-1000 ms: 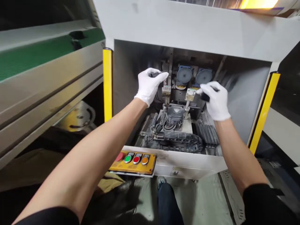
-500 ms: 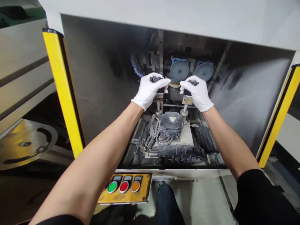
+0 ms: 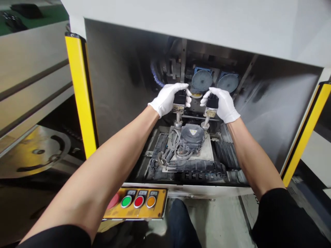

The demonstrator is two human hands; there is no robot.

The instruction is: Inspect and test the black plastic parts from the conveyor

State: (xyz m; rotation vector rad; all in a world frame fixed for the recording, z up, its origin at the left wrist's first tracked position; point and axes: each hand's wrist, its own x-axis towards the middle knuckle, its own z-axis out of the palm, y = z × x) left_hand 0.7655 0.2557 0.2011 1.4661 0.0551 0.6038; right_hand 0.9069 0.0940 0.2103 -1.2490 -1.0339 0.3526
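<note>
Both hands wear white gloves and reach into the machine. My left hand (image 3: 169, 98) curls over the top and side of a black block (image 3: 180, 98), which sits on a shiny fixture (image 3: 178, 109) on a short metal post. My right hand (image 3: 225, 103) is closed in the same way around a second black block (image 3: 212, 101), on a matching fixture (image 3: 210, 112) with a slanted post. The kind of part is not clear, and the gloves hide parts of both blocks. Between and below the posts lies a dark grey housing (image 3: 192, 137) with cables.
Two round grey discs (image 3: 202, 81) with blue mounts are behind the hands. Yellow posts (image 3: 80, 93) flank the opening. A yellow button panel (image 3: 159, 206) with green, red and orange buttons projects at the front. Ribbed black covers (image 3: 224, 155) lie low inside.
My thumbs and fingers have shifted from the near upper ends of the blocks to arch over their tops, uncovering more of the black sides. The whole view has moved slightly.
</note>
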